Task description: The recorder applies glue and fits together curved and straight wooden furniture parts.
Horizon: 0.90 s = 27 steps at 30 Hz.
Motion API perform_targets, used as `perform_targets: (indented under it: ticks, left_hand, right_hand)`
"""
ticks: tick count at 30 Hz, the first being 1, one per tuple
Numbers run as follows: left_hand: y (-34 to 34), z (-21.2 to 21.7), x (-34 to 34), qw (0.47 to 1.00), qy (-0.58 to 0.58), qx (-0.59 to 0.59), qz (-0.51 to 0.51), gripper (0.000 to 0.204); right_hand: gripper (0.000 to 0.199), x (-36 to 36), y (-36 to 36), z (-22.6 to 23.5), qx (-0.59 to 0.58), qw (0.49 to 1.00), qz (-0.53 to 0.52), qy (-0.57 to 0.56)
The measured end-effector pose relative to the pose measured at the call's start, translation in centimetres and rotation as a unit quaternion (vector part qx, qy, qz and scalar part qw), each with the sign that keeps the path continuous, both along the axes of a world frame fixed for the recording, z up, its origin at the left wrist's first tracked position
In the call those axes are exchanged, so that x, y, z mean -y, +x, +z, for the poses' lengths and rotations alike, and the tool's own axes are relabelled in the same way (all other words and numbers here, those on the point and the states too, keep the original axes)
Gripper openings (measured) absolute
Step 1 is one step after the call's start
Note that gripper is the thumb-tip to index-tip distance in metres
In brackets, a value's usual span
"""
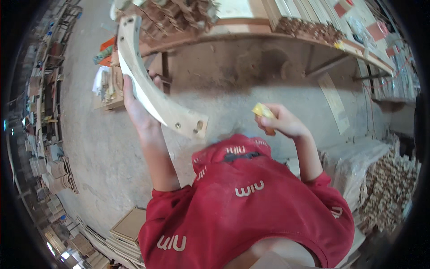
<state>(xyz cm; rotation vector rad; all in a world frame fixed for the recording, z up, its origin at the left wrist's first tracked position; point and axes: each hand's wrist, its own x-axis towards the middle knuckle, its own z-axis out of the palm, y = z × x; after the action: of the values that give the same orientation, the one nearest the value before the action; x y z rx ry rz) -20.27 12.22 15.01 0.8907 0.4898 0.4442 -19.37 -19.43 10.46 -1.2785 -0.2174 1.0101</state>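
My left hand grips a long curved wooden piece around its middle. The piece is pale wood with drilled holes near both ends and a white strip along its left edge. Its upper end reaches toward the workbench, and its lower end points toward my chest. Closed around a small yellow item, my right hand is held apart from the wood, to its right. The item looks like a folded cloth or a piece of sandpaper; its exact kind is unclear. Part of it is hidden by my fingers.
A workbench runs across the far side, with stacked curved wooden parts at left and long strips at right. Below it a pale board lies on the floor. Plastic-wrapped wood bundles stand at lower right, flat panels at lower left.
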Motion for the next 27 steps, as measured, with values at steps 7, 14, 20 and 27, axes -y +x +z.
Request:
perform_targets:
  ticks: [7, 14, 20, 27]
  left_hand:
    - [0.5, 1.9, -10.0, 0.998, 0.058, -0.029, 0.019, 0.035]
    - [10.0, 8.5, -14.3, 0.949, 0.316, -0.004, -0.018, 0.062]
    - [23.4, 10.8, -21.0, 0.896, 0.43, -0.091, -0.067, 0.05]
    - [36.1, 6.2, -25.6, 0.898, 0.422, -0.043, -0.115, 0.062]
  right_hand:
    - [0.018, -0.1, 3.6, -3.0, -0.126, 0.976, -0.179, 0.008]
    - [0.016, -3.4, 7.2, -1.6, -0.083, 0.976, -0.197, 0.042]
    - [0.016, -8.2, 10.6, -0.7, -0.039, 0.982, -0.182, 0.02]
    - [0.015, -16.0, 16.9, 1.9, 0.022, 0.976, -0.216, -0.001]
